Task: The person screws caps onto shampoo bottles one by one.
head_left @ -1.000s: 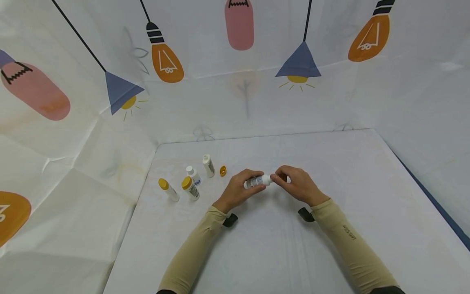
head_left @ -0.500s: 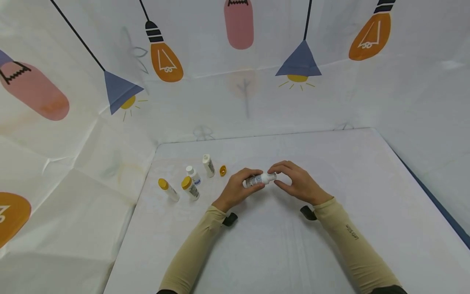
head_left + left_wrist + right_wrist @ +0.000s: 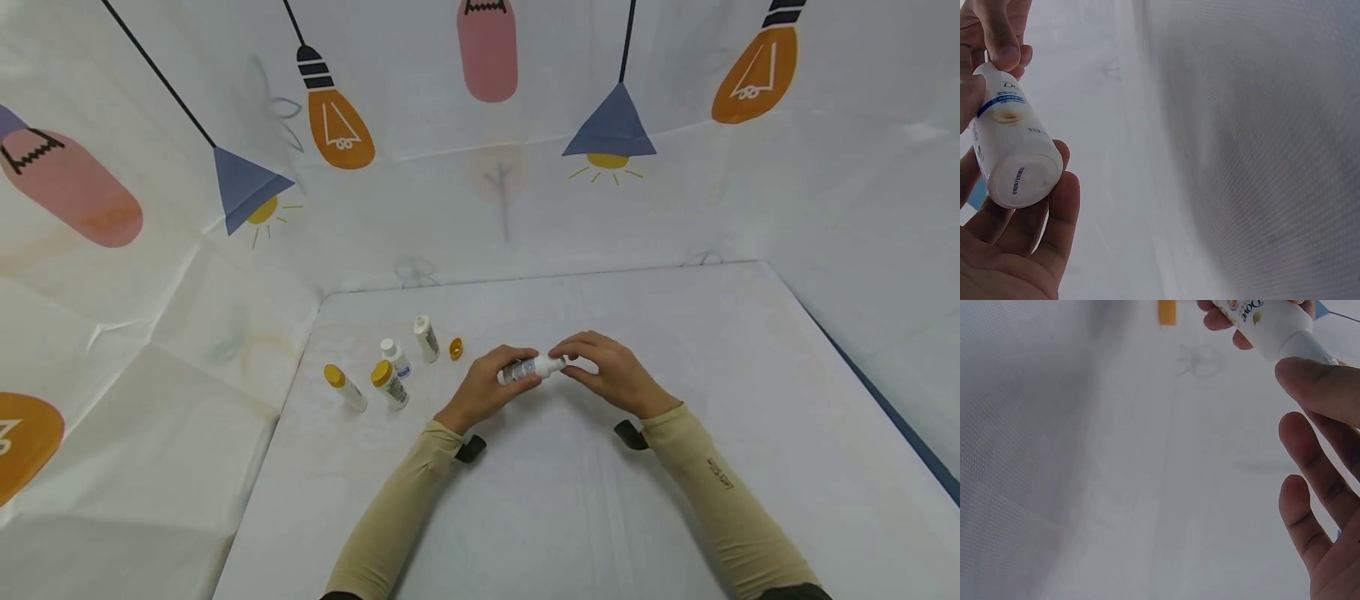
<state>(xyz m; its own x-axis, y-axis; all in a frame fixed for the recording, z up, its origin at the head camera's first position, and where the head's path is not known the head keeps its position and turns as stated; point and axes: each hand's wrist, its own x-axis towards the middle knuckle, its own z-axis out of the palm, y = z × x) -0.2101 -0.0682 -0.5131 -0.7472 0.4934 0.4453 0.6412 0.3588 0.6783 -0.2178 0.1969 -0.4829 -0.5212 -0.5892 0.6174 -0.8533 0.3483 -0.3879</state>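
Observation:
A small white Dove bottle point(image 3: 522, 369) lies nearly level above the table, gripped round its body by my left hand point(image 3: 483, 390). Its printed base point(image 3: 1025, 181) faces the left wrist camera. At the bottle's other end, the thumb and forefinger of my right hand point(image 3: 611, 375) pinch the white cap point(image 3: 1307, 347). The right hand's other fingers are spread away from the bottle, as the right wrist view shows. Fingers partly cover the cap in every view.
Left of the hands stand two yellow-capped bottles point(image 3: 345, 388) point(image 3: 389, 385), a white-capped bottle point(image 3: 395, 358) and a white bottle point(image 3: 426, 338) without a yellow cap. A loose orange-yellow cap point(image 3: 456, 348) lies beside them on the white table point(image 3: 675, 517). Printed sheeting walls the table in.
The right fingers first pinched the cap, then parted and shifted slightly, and now close in on it again. The left hand and its bottle have stayed nearly still.

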